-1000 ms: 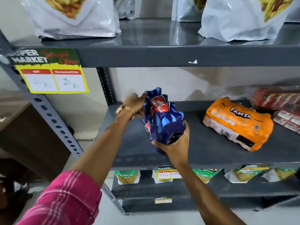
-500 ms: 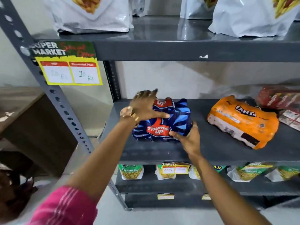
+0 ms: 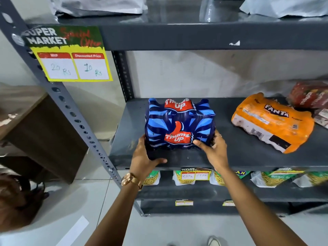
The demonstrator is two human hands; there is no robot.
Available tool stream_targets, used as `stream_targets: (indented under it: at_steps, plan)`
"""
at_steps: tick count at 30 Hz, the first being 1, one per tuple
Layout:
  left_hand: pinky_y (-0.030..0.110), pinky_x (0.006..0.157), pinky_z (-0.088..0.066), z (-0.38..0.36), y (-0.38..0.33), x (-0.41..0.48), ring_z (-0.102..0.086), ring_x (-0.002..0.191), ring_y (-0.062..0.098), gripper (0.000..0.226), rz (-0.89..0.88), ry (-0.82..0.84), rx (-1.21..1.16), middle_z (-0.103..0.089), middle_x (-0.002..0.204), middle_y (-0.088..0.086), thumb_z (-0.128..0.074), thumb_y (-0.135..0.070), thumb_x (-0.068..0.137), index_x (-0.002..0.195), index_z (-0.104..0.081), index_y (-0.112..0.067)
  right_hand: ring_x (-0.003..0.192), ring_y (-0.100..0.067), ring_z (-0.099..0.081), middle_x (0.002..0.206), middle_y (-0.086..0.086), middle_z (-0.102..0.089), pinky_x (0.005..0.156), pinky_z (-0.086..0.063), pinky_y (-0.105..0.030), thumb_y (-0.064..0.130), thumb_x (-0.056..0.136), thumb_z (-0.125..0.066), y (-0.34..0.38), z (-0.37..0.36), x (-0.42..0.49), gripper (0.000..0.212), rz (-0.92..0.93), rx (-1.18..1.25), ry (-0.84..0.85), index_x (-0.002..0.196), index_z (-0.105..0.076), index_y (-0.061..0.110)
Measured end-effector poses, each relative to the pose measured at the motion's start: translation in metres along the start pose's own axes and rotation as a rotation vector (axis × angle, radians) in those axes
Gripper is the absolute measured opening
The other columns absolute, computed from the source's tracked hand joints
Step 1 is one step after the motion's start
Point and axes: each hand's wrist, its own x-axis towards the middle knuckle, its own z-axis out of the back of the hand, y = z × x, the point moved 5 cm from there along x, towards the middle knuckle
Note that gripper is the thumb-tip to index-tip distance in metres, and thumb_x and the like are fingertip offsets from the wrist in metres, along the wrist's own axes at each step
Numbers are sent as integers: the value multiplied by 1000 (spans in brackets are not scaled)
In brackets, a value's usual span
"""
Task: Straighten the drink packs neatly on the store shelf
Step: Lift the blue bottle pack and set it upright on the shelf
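at centre frame, on the grey middle shelf [image 3: 239, 157], the blue thums up pack [image 3: 179, 125] stands square between both hands. left hand [image 3: 143, 157] clamps its lower left corner, right hand [image 3: 213, 148] its lower right, fingers wrapped on the wrap. right of it, well apart, the orange fanta pack [image 3: 271, 121] lies askew.

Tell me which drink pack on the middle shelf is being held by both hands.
The blue Thums Up pack: the left hand and right hand grip its front corners. The orange Fanta pack lies askew to the right, untouched.
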Motion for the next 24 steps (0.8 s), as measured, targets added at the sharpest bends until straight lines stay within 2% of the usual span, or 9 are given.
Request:
stream_targets:
  at_steps: [3,6,8,11,14,19,22,24]
  plan:
    - [32,93,-47,1,7,-16,-53,113,14,88,-14,-41,31,-56,129,0,-88,-22,62,132,-34,-20,109,-13,-66,118,0,-69,93,-54,-34,35,63,-86,-6,6,-21,71,-12,-23,32,125,-54,20]
    - [34,90,-52,3,10,-26,-61,110,20,72,-69,-155,14,-62,125,6,-82,-17,70,127,-38,-18,100,6,-66,112,10,-68,88,-53,-15,14,68,-84,-17,8,-35,71,-12,-61,81,129,-50,17]
    - [39,90,-54,2,12,-27,-63,110,25,68,-103,-199,9,-63,124,9,-80,-14,73,127,-39,-16,98,8,-65,112,4,-68,90,-54,-19,11,69,-84,-20,7,-37,72,-21,-58,73,131,-48,11]
    - [32,88,-51,-2,12,-27,-62,110,24,68,-126,-232,-2,-61,125,11,-77,-9,75,130,-39,-11,104,-4,-67,114,1,-68,93,-54,-24,11,71,-83,-20,5,-38,73,-20,-39,72,133,-46,11]
    - [25,86,-48,-6,11,-27,-59,108,18,67,-129,-272,2,-60,123,4,-76,-5,75,131,-38,-10,110,-14,-66,116,1,-67,97,-54,-34,15,74,-81,-18,1,-37,70,-2,-32,91,134,-45,12]
    - [24,90,-47,-10,12,-32,-58,109,15,65,-125,-328,8,-56,120,-3,-73,-2,77,133,-39,-8,109,-15,-66,117,0,-68,94,-55,-40,28,75,-81,-19,3,-38,63,37,-66,115,128,-47,18]
    - [8,90,-44,-11,8,-33,-58,111,19,65,-143,-372,-8,-58,123,2,-72,0,77,133,-40,-6,107,-16,-67,115,0,-70,91,-56,-41,29,74,-79,-17,9,-40,67,84,-82,127,131,-45,19]
    - [8,91,-44,-13,6,-34,-59,111,24,62,-160,-381,10,-60,124,12,-70,-1,78,133,-40,-5,110,-18,-66,119,0,-69,92,-55,-41,27,76,-78,-18,10,-39,74,123,-104,174,139,-41,18]
